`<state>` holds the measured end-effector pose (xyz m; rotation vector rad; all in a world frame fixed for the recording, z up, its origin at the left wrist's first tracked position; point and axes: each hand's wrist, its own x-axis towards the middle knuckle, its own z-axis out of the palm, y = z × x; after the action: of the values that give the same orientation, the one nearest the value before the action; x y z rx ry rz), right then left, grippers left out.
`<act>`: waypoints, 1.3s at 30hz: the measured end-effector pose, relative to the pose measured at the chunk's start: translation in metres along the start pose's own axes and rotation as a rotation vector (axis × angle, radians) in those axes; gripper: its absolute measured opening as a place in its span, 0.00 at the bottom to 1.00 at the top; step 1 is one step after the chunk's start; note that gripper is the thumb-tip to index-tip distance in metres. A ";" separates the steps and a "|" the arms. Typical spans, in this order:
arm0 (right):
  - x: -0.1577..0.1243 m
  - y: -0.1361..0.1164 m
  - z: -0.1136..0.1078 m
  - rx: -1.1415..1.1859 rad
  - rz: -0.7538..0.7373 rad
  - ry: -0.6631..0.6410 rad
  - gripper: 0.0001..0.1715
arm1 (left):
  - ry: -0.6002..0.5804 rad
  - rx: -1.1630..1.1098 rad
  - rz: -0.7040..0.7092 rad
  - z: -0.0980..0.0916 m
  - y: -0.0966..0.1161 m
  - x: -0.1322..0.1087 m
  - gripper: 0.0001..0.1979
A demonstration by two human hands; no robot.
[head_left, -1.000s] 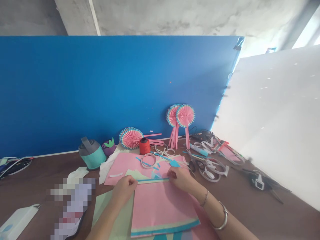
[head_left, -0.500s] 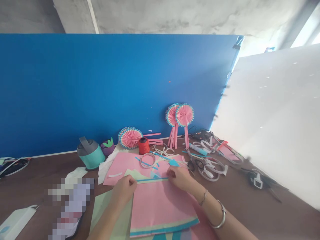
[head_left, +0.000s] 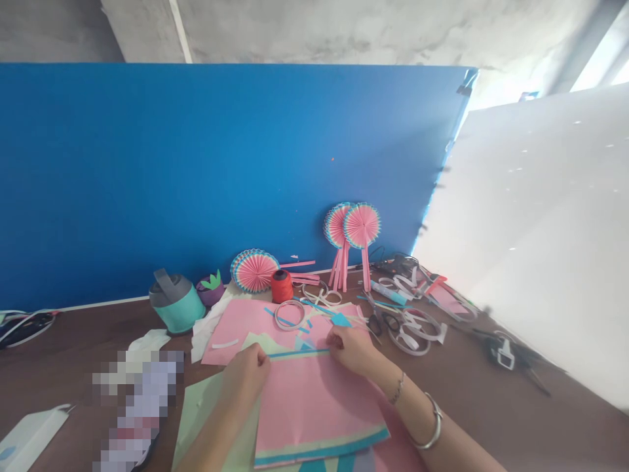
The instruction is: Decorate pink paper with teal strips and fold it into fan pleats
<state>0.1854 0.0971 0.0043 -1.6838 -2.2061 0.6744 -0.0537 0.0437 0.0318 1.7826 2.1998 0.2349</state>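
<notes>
A pink sheet of paper (head_left: pixel 314 406) with blue and pale-green strips along its far and near edges is in front of me. My left hand (head_left: pixel 248 373) pinches its far left corner, fingers closed. At the far right corner my right hand (head_left: pixel 351 347) grips the same edge, also closed; a bracelet and a silver bangle are on that wrist. Beneath the sheet lie a pale-green sheet (head_left: pixel 199 413) and more pink paper. Just beyond the hands, another pink sheet (head_left: pixel 228 328) carries a roll of tape (head_left: pixel 289 315) and blue scraps.
Pleated pink paper fans (head_left: pixel 362 225) lean on the blue panel (head_left: pixel 171 164); another fan (head_left: pixel 255 271) is beside a red thread spool (head_left: pixel 282 286). Scissors (head_left: pixel 390 322) and tape rolls (head_left: pixel 417 333) lie right. Left are a teal container (head_left: pixel 177 305), a purple pot (head_left: pixel 210 292) and a white box (head_left: pixel 34 436).
Both hands keep hold of the pink sheet's far edge with almost no movement. The whole view has shifted very slightly.
</notes>
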 end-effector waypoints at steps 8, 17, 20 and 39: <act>-0.004 -0.006 -0.002 -0.013 0.007 0.009 0.15 | -0.013 0.062 0.003 0.002 0.002 0.001 0.07; -0.007 -0.012 -0.004 -0.030 0.027 0.013 0.17 | -0.028 0.073 -0.013 -0.002 0.004 -0.002 0.03; -0.008 -0.012 -0.006 -0.034 0.028 0.027 0.16 | -0.025 0.058 -0.004 -0.001 0.005 -0.004 0.03; -0.004 -0.008 -0.002 -0.073 0.019 0.030 0.14 | -0.046 0.048 0.671 0.053 0.025 -0.032 0.27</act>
<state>0.1807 0.0919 0.0109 -1.7401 -2.2226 0.5756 -0.0068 0.0145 -0.0065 2.4672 1.5123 0.2769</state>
